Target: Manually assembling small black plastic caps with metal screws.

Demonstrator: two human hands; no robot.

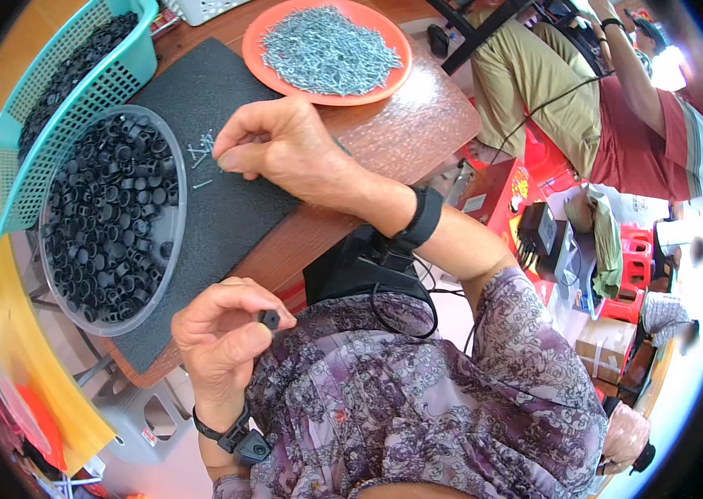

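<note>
Between thumb and forefinger, my left hand pinches a small black plastic cap just off the table's near edge. My right hand is over the dark grey mat, its fingertips closed together beside several loose silver screws. Whatever those fingertips hold, if anything, is hidden. To the left, a clear round tub holds many black caps like the one in my left hand. Beyond my right hand, an orange plate carries a heap of silver screws.
A teal basket of black parts stands at the far left, against the tub. The wooden table has a corner at the right. Another person sits beyond it, near a red box. A grey stool is below, left.
</note>
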